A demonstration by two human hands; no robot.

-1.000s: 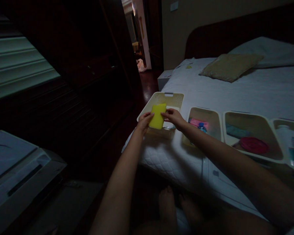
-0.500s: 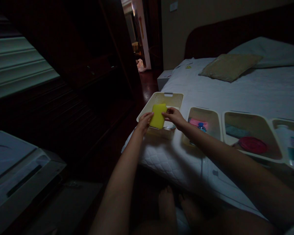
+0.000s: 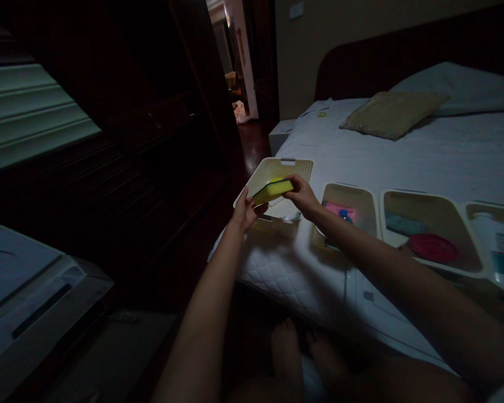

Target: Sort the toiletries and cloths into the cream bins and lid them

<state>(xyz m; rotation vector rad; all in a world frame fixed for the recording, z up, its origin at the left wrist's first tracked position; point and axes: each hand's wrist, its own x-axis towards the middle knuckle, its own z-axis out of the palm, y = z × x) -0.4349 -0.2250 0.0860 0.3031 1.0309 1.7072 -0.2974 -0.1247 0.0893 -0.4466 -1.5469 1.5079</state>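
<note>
A yellow scrub sponge (image 3: 277, 190) with a thin dark layer along one side is held up over a cream basket, tilted so its edge faces me. My right hand (image 3: 303, 197) pinches its right end between thumb and fingers. At the left end is my left hand (image 3: 244, 211), its thumb and fingers on either side of the sponge's corner. Below them, the perforated cream basket (image 3: 304, 167) stands on the bed's corner, with some clear or whitish item (image 3: 292, 215) low inside it, partly hidden.
To the right, cream bins hold a pink item (image 3: 340, 211) with a blue-topped piece, a red round item (image 3: 433, 248) and a white bottle (image 3: 493, 238). A tan pillow (image 3: 397, 115) lies farther back on the bed (image 3: 353, 159). A whitish box-like unit (image 3: 37, 285) stands at left.
The sponge has turned from showing its broad yellow face to showing its edge and dark layer. My left hand has shifted its fingers around the left end; the baskets stay put.
</note>
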